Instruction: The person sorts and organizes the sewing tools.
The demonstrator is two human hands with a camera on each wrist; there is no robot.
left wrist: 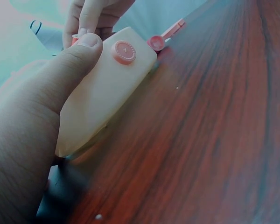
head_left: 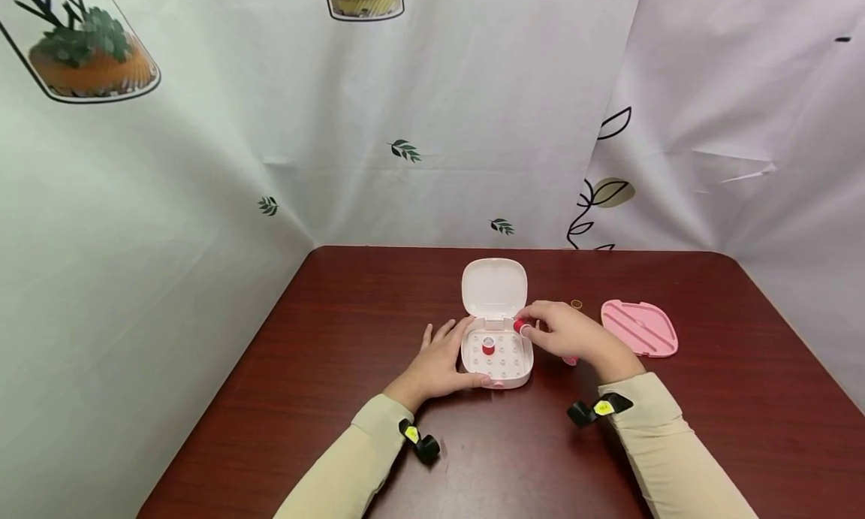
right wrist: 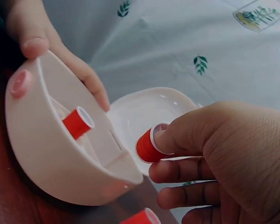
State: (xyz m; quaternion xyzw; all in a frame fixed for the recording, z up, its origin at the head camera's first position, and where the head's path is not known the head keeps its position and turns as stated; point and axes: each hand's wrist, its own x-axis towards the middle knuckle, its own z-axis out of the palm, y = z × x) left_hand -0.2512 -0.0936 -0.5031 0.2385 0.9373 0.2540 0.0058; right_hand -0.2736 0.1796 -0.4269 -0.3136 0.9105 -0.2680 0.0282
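Note:
A pale plastic thread box (head_left: 498,380) sits on the table with its lid (head_left: 495,288) raised at the back. Inside, a red thread spool (head_left: 488,346) stands among rows of small pegs. My left hand (head_left: 439,361) holds the box's left side, thumb at the front rim near a round pink button (left wrist: 124,52) and fingers along the far side. Between thumb and fingers, my right hand (head_left: 564,331) pinches another red thread spool (right wrist: 149,143) above the box's back right corner. A third red spool (right wrist: 144,217) shows beside the box in the right wrist view.
A pink grooved tray (head_left: 639,328) lies on the table to the right. Near the right hand are a small gold-coloured ring (head_left: 577,304) and a slim pink tool with a round end (left wrist: 164,38). A patterned white cloth (head_left: 446,113) hangs behind the dark wooden table (head_left: 365,294).

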